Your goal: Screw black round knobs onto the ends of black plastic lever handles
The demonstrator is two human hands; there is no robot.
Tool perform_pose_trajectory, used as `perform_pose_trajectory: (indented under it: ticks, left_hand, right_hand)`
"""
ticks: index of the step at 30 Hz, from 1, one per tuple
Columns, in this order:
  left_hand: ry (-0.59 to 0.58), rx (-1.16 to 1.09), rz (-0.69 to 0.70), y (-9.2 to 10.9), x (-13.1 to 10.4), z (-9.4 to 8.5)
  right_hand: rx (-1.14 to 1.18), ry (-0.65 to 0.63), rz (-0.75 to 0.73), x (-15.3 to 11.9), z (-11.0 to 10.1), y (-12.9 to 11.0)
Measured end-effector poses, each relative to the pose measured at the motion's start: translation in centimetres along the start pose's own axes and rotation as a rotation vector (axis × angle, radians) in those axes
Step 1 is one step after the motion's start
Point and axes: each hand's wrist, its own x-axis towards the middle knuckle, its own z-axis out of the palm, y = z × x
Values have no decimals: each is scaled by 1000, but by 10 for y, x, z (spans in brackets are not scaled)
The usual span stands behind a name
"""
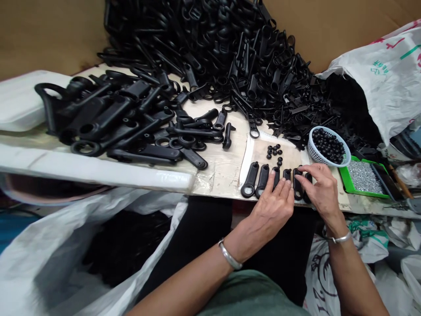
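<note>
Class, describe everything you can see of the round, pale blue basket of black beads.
The round, pale blue basket looks like plastic, with small openings in its wall and a rim around its wide mouth. It stands open side up, well filled with small, round black beads. It sits just beyond the person's bare right hand, with loose black plastic-looking parts behind it and a bright green tray at its right. Whether it touches the hand or tray is unclear.

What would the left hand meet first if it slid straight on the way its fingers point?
Probably the small black beads, just past the row of black parts at the left hand; depth is unclear.
</note>
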Motion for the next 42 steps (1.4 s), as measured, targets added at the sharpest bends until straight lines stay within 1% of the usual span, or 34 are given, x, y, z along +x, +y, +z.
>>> perform_pose_trajectory:
  ticks: [3,6,11,18,22,25,29,34,36,39,42]
  left_hand:
    - [4,12,-1,0,1,0]
    - [-1,27,2,1,2,-2]
    - [-29,34,18,0,3,-5]
    - [-41,33,17,-1,2,-10]
    - [-56,43,30,-2,2,-14]
    - [-44,44,24,-1,2,-10]
    - [-5,47,-1,2,1,-2]
    - [6,11,-13,2,1,2]
    - [1,-7,-25,2,1,3]
    - [2,-15,-31,3,0,4]
    - [10,-11,-24,2,0,3]
  right_hand:
    - [-80,9,-50,5,11,1]
    - [-94,11,-72,8,19,4]
    - [-107,-25,-110,12,23,8]
    - [-165,-56,-216,15,18,6]
    - [-141,-77,-251,16,14,10]
    - [-127,-114,-256,17,14,12]
    - [-147,-159,-267,20,16,8]
    - [-151,-239,-318,24,14,5]
    - [-111,-264,-316,27,12,7]
    - [-54,-274,-272,28,10,11]
    - [-21,-238,-226,25,3,15]
